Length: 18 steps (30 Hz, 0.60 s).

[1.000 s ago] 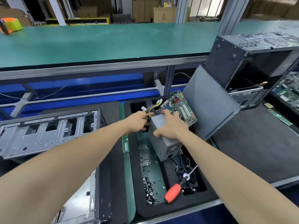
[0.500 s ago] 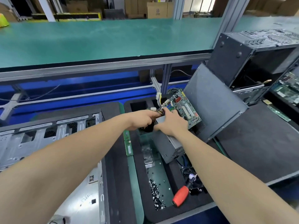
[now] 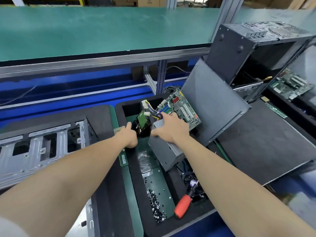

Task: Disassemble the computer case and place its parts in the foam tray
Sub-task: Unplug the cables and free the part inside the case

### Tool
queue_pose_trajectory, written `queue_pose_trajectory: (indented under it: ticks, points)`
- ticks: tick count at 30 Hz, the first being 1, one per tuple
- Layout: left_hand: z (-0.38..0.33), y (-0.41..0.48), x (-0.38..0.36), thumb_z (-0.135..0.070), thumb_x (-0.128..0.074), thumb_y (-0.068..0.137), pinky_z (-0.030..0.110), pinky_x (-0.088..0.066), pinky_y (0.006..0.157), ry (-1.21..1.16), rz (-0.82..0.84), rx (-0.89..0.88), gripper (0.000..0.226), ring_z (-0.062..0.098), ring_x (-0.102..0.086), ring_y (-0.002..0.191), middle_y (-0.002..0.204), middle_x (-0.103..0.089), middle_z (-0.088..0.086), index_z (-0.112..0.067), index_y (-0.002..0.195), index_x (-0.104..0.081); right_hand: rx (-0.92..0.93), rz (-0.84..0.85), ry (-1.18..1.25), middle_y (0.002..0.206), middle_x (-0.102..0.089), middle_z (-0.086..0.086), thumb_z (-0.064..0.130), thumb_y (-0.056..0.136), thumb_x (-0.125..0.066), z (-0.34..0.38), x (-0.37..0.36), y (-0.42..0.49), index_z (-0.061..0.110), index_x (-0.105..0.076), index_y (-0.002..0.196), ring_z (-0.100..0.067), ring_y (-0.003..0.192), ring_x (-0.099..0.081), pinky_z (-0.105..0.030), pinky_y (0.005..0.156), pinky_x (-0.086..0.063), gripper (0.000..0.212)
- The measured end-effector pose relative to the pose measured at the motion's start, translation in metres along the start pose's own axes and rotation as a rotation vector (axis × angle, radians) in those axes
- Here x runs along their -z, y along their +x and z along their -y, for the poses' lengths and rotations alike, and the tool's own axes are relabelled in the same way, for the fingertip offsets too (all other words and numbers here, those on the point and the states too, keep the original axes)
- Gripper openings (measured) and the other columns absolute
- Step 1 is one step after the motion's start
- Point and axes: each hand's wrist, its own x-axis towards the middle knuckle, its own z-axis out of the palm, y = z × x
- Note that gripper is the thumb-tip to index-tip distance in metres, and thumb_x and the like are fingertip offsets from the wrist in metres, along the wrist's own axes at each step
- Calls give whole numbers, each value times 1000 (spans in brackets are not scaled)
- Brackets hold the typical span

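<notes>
Green matting is covering the bench (image 3: 102, 31) at the back, with cartons standing behind it. Below it, the foam tray (image 3: 141, 190) is sitting in front of the person, between a stripped chassis (image 3: 42, 147) on the left and a side panel (image 3: 213, 103) leaning on the right.

The right hand (image 3: 171, 129) is lying over the far end of the PSU (image 3: 167, 151). Its fingers are hooking over the edge by the cables (image 3: 153, 110) and its thumb is spreading along the near side, so it is gripping the box. The PSU is resting tilted in the middle of the tray, not lying flat, with its near end pointing toward the fan (image 3: 186, 180).

The left hand (image 3: 127, 136) is hovering just beside the drive (image 3: 142, 124), which is standing on edge in a pocket. I cannot tell whether its fingers are pinching anything. A board (image 3: 179, 106) is leaning against the panel behind the PSU. Screws (image 3: 156, 207) are lying in a near pocket, and a screwdriver (image 3: 183, 204) is resting across the fan pocket.

Judging by this, the person is seating the PSU in the tray. The next move is probably calling for lowering it flat into its pocket, tucking the cables clear of the drive and board, then letting go.
</notes>
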Motion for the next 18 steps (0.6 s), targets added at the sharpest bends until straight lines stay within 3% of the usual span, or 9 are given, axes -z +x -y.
queue_pose_trajectory:
  ticks: [3, 8, 10, 13, 18]
  points:
    - [-6, 8, -14, -50, -44, 103, 50, -39, 105, 13, -35, 72, 53, 38, -25, 138, 150, -12, 12, -8, 133, -56, -1, -9, 5, 134, -48, -5, 72, 62, -62, -2, 0, 1, 39, -44, 146, -34, 98, -61, -43, 78, -42, 92]
    - [-22, 12, -21, -42, -59, 96, 43, -38, 104, -141, -144, 129, 29, 37, -33, 127, 145, -21, 14, -14, 103, -61, -11, -11, 52, 131, -50, -2, 72, 64, -65, -8, 2, 2, 37, -48, 140, -35, 110, -62, -45, 82, -40, 85]
    - [-27, 10, -18, -42, -61, 95, 44, -43, 101, -238, -163, 137, 34, 38, -40, 127, 144, -31, 17, -12, 110, -62, -13, -11, 60, 131, -50, -3, 72, 64, -66, -8, 2, 1, 37, -48, 140, -35, 112, -62, -45, 82, -39, 86]
    - [-27, 6, -5, -27, -64, 93, 40, -51, 76, -420, -228, 82, 25, 40, -62, 104, 120, -60, 19, -7, 104, -56, -11, -15, 46, 132, -50, -4, 72, 63, -66, -5, 4, -1, 36, -46, 142, -36, 112, -62, -45, 81, -39, 89]
    - [-13, -13, 15, -16, -67, 86, 33, -45, 56, -435, -307, 62, 17, 31, -61, 77, 87, -54, 9, -6, 94, -56, 18, 4, -101, 137, -48, -12, 73, 69, -64, 11, 2, -5, 34, -38, 152, -40, 111, -62, -44, 79, -41, 95]
